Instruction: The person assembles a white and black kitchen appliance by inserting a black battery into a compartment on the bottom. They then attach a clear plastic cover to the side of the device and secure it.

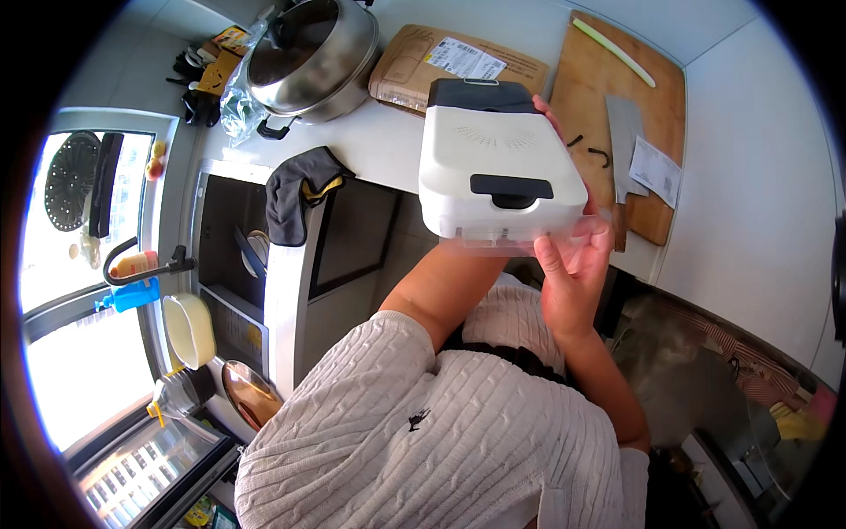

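Note:
I hold a white plastic box [502, 163] with rounded corners in front of me, over the counter's front edge. It has a dark grey end section, a dark latch on the near side, small dots on its lid and a see-through lower part. My left forearm passes beneath it; fingers of my left hand [550, 115] show along its right side, while the palm is hidden. At the near right corner, my right hand [575, 269] grips the clear lower part, thumb toward me.
Behind the box lies a brown cardboard package [404, 66]. A lidded steel pot [339, 84] stands to its left. On the right, a cutting board [586, 53] bears a cleaver [624, 132], a pale green stalk [614, 51] and a paper slip [655, 170]. A dark cloth [295, 198] hangs beside the sink [225, 229].

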Available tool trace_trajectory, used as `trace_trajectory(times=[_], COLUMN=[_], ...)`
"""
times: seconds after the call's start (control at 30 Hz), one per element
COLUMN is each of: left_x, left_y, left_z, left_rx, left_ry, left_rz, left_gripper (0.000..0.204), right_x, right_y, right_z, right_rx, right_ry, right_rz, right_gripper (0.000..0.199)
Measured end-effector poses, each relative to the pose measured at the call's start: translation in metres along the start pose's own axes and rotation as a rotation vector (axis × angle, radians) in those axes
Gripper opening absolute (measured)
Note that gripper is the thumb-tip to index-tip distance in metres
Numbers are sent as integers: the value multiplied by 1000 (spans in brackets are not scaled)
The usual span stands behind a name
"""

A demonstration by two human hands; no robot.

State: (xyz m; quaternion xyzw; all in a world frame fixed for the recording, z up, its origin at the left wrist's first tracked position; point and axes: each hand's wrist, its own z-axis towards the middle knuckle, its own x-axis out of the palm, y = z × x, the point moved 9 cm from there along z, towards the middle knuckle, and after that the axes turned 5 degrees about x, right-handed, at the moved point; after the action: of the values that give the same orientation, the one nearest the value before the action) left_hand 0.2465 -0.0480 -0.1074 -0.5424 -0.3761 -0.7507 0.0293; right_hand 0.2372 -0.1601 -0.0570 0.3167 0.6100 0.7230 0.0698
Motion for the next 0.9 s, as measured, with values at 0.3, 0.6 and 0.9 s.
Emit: trace_trajectory(times=[0.3,0.6,0.9], left_x=[32,20,15], left_y=[19,16,4], left_z=[-1,0,-9], left_rx=[-44,-40,-12], left_ry=[124,72,37], left_rz=[26,18,111], left_gripper=[50,52,54], right_x=[13,11,2], right_y=[-14,-11,-22], right_z=[-11,-10,-9], right_rx=[141,98,49], right_ry=[-29,-71,67], right_rz=[224,153,57], right_gripper=[31,50,53])
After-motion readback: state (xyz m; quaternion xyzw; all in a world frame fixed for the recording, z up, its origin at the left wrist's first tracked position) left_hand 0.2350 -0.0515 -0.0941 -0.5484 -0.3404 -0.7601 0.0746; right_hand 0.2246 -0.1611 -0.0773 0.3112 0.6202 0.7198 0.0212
